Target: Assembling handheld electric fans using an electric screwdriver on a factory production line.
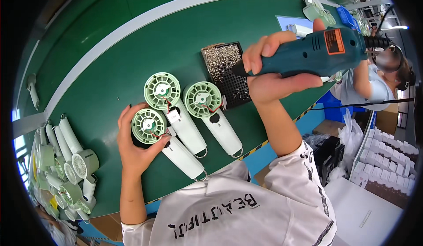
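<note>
My left hand (131, 155) curls round the round head of a pale green handheld fan (183, 158), thumb and fingers on either side of its rim. This fan lies on the green table with its back open, showing red wires and a white motor mount. Two similar open fans, a middle fan (162, 89) and a right fan (225, 136), lie alongside it. My right hand (269, 80) grips a dark teal electric screwdriver (304, 54). Its black nose points left, over the edge of a black perforated tray (227, 88) of small metal screws (220, 60); the bit is hidden.
A pile of pale green fans (66, 171) fills the table's left end. At the far right stand more fan parts (313, 10) and a blue bin (348, 17). A co-worker (374, 83) sits there. White boxes (383, 158) stand low on the right.
</note>
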Demonstrator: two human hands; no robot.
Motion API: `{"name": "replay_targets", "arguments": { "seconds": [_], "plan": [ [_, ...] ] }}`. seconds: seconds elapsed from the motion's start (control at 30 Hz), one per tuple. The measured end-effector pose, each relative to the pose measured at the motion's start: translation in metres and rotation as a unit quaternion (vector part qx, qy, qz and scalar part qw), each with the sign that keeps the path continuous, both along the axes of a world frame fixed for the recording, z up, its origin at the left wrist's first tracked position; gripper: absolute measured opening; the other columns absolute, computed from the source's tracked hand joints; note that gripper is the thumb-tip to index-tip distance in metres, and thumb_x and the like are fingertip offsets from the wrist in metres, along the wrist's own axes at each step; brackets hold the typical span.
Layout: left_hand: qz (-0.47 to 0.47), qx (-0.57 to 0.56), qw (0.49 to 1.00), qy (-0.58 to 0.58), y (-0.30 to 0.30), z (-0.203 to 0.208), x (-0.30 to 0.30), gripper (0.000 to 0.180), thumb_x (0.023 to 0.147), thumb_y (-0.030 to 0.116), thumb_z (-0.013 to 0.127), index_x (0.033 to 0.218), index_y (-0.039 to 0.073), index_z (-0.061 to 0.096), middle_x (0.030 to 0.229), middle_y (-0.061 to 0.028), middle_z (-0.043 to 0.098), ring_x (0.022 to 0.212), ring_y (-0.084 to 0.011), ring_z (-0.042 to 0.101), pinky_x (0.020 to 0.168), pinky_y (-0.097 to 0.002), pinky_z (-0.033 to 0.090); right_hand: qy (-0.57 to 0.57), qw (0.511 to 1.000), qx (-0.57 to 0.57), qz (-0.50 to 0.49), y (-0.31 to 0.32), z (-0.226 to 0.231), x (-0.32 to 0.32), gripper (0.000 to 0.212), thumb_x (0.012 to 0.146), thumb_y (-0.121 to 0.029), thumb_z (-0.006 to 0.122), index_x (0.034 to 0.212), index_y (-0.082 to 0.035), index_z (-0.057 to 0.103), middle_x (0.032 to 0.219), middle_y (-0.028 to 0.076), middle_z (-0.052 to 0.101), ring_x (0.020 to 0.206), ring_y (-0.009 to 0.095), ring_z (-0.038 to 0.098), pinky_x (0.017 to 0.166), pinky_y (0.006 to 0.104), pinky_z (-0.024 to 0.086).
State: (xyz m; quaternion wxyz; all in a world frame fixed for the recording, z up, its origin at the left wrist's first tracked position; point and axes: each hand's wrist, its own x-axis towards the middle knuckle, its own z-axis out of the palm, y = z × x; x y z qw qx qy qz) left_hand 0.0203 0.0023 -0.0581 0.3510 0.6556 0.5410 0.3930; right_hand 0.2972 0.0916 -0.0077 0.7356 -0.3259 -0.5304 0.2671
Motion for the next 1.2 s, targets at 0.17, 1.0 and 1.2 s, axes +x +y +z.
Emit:
{"name": "replay_targets", "arguments": {
  "seconds": [0.17, 1.0, 1.2],
  "plan": [
    [-0.003, -0.001, 1.0, -0.003, 0.002, 0.002, 0.002, 0.072, 0.063, 0.027, 0.09, 0.123, 0.003, 0.058, 0.113, -0.0115, 0.071, 0.107, -0.029, 0.066, 0.116, -0.053, 0.029, 0.019, 1.0, -0.013, 0.01, 0.005, -0.007, 0.006, 0.101, 0.081, -0.089, 0.033, 0.151, -0.018, 0.017, 0.081, 0.007, 0.052, 0.044, 0.013, 0.044, 0.038, 0.0272, 0.04],
    [-0.051, 0.047, 0.997, 0.016, 0.006, 0.008, 0.002, 0.068, 0.068, 0.03, 0.089, 0.126, 0.009, 0.06, 0.121, -0.0094, 0.067, 0.117, -0.0289, 0.061, 0.112, -0.0469, 0.034, 0.089, 0.925, 0.153, 0.337, -0.045, 0.064, -0.079, 0.088, 0.094, -0.063, 0.057, 0.16, -0.024, 0.015, 0.104, 0.007, 0.052, 0.062, 0.019, 0.051, 0.05, 0.0324, 0.044],
    [-0.022, 0.075, 0.997, 0.009, 0.003, 0.004, 0.0, 0.068, 0.068, 0.029, 0.089, 0.126, 0.009, 0.061, 0.123, -0.0086, 0.066, 0.129, -0.0344, 0.052, 0.108, -0.0453, 0.037, 0.076, 0.91, 0.104, 0.395, -0.053, 0.049, -0.115, 0.088, 0.094, -0.062, 0.058, 0.16, -0.029, 0.009, 0.103, 0.01, 0.053, 0.061, 0.022, 0.053, 0.053, 0.0366, 0.047]
  ]
}}
